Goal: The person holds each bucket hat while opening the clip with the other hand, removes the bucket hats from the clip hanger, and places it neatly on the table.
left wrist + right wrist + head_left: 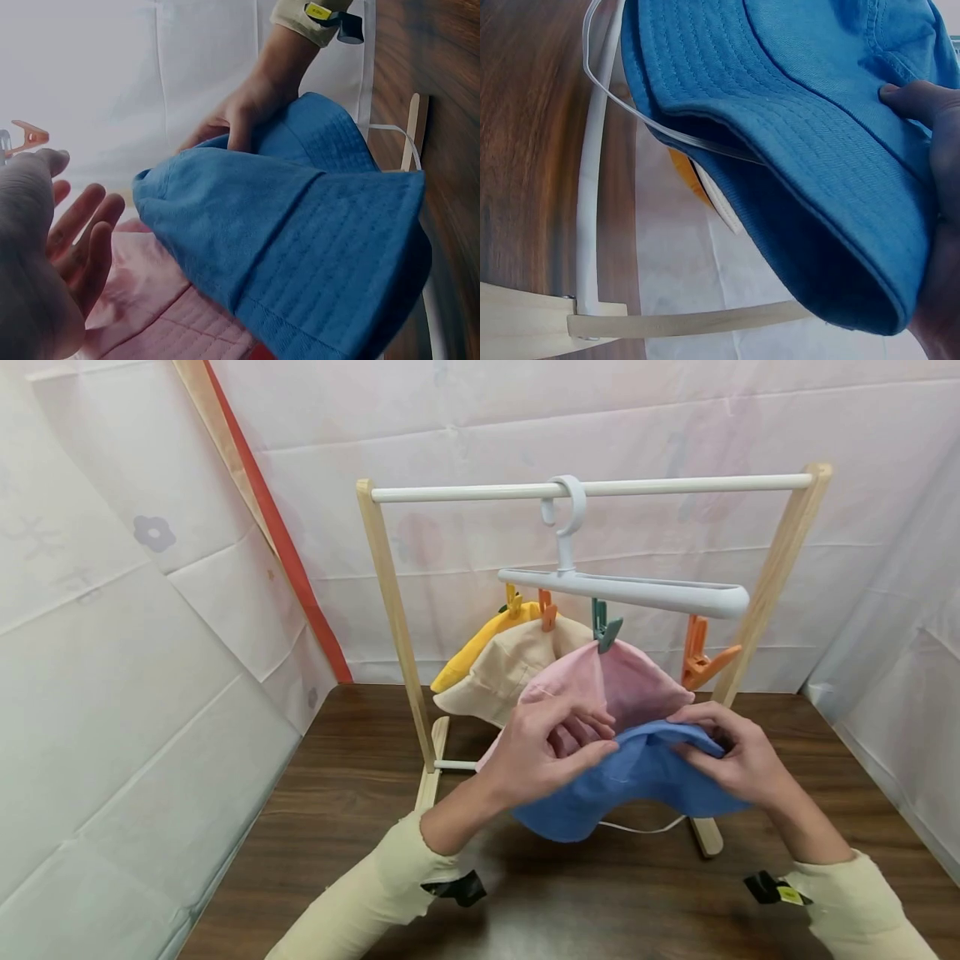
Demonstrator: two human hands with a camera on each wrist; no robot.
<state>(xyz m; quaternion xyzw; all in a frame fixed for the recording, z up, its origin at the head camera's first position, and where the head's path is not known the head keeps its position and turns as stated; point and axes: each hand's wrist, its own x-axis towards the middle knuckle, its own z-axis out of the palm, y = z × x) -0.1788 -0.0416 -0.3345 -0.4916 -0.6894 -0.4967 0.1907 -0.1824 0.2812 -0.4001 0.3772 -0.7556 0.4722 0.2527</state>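
A blue bucket hat [637, 777] with a stitched brim and a white cord hangs from my right hand [738, 756], which grips its crown between thumb and fingers. My left hand [551, 747] is beside the hat's left part, fingers loosely bent; in the left wrist view a gap shows between it and the blue cloth. Behind them a pink hat [645, 681] hangs from a green clip [603, 627]. An orange clip [701, 656] on the hanger's right end holds nothing, just above the blue hat.
The white hanger [622, 591] hooks over the white bar [675, 485] of a wooden rack [780, 560]. Farther left, a beige hat [502, 668] and a yellow hat [480, 643] hang from clips. The rack stands on a dark wooden table [315, 860].
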